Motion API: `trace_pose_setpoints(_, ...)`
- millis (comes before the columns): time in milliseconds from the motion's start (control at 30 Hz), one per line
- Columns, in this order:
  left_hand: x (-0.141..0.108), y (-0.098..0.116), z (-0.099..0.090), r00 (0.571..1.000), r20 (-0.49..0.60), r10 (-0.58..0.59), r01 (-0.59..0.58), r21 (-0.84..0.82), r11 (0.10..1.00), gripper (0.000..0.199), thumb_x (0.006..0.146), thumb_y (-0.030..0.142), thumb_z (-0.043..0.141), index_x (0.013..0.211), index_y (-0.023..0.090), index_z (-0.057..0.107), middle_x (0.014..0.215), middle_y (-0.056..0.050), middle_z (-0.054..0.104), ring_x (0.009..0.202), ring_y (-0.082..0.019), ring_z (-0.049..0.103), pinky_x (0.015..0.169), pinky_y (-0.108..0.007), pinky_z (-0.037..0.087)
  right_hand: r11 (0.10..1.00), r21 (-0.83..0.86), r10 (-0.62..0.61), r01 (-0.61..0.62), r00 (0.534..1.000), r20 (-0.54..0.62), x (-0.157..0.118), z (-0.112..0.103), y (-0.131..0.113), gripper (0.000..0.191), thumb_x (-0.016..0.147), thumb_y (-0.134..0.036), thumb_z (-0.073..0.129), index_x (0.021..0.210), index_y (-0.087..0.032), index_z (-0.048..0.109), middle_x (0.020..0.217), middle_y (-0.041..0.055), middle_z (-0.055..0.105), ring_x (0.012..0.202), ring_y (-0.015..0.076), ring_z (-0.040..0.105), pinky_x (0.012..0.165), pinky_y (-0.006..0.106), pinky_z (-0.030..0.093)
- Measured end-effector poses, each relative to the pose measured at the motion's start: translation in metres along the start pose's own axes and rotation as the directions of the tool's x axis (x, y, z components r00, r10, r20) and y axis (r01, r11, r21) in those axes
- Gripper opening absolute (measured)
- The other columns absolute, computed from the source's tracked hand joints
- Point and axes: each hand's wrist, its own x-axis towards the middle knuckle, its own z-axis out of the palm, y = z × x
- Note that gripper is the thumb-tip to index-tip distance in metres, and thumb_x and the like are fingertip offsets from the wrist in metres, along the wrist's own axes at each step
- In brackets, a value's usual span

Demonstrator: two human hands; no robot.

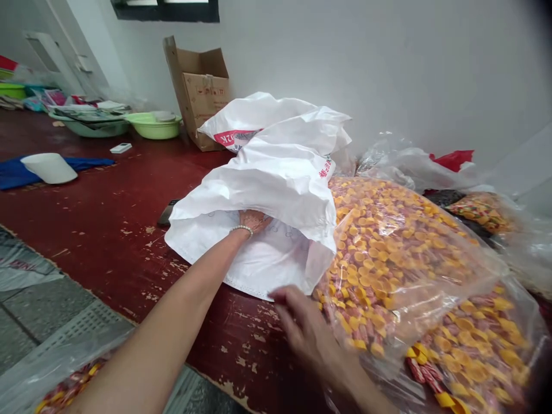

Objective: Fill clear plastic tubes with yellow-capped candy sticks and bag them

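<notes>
A white woven sack point(259, 172) lies on the dark red table with its mouth facing me. My left hand point(253, 220) reaches inside the sack, a beaded bracelet around the wrist. Most of its fingers are hidden in there, so I cannot see whether they hold anything. Just below the sack's front edge is my right hand point(304, 319), slightly blurred. Its fingers are loosely bent and apart, the fingertips close to the rim; contact is unclear. To the right spreads a large clear plastic bag point(383, 247) full of small yellow-and-red pieces.
Behind the sack stands an open cardboard box point(207, 103) by the wall. Basins point(155, 127), a white roll-shaped object point(49, 168) and a blue cloth point(92, 163) lie left. A dark object point(166, 214) touches the sack's left side. More plastic bags point(487, 213) pile up at right.
</notes>
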Motion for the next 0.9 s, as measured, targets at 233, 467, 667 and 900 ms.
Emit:
trace_pose_setpoints(233, -0.029, 0.008, -0.004, 0.994, -0.056, 0.090, -0.090, 0.007, 0.996, 0.043, 0.087, 0.045, 0.038, 0.127, 0.033, 0.048, 0.126, -0.006, 0.055, 0.112, -0.032, 0.045, 0.098, -0.060, 0.020, 0.876, -0.441, 0.081, -0.195, 0.961, -0.265, 0.153, 0.007, 0.068, 0.049, 0.071, 0.002, 0.039, 0.120, -0.002, 0.047, 0.121, 0.0220, 0.053, 0.116, 0.0249, 0.048, 0.098, 0.037, 0.039)
trace_pose_setpoints(467, -0.093, 0.007, -0.005, 0.973, -0.098, 0.207, -0.210, -0.018, 0.977, 0.046, 0.083, 0.034, 0.045, 0.129, 0.030, 0.046, 0.138, -0.005, 0.045, 0.110, -0.029, 0.046, 0.104, -0.061, 0.011, 0.828, -0.560, 0.004, -0.029, 0.999, -0.044, 0.169, -0.005, 0.093, 0.063, 0.065, 0.006, 0.042, 0.125, -0.013, 0.047, 0.133, 0.0133, 0.047, 0.121, 0.0208, 0.045, 0.099, 0.031, 0.038)
trace_pose_setpoints(667, -0.123, -0.002, -0.023, 0.958, 0.021, 0.287, -0.279, -0.175, 0.944, 0.055, 0.078, 0.035, 0.052, 0.132, 0.031, 0.042, 0.137, -0.004, 0.048, 0.116, -0.030, 0.046, 0.106, -0.064, 0.008, 0.790, -0.606, -0.002, 0.096, 0.988, 0.154, 0.155, -0.013, 0.083, 0.051, 0.067, 0.005, 0.046, 0.110, -0.018, 0.059, 0.115, 0.0076, 0.059, 0.106, 0.0169, 0.054, 0.090, 0.026, 0.043)
trace_pose_setpoints(900, -0.134, -0.025, -0.034, 0.964, -0.007, 0.264, -0.238, -0.455, 0.858, 0.048, 0.079, 0.023, 0.048, 0.127, 0.024, 0.049, 0.131, -0.006, 0.055, 0.117, -0.023, 0.052, 0.110, -0.053, 0.022, 0.721, -0.686, 0.045, 0.098, 0.981, 0.188, 0.164, -0.013, 0.083, 0.017, 0.086, -0.016, 0.053, 0.101, -0.016, 0.060, 0.107, 0.0070, 0.060, 0.097, 0.0170, 0.058, 0.083, 0.033, 0.048)
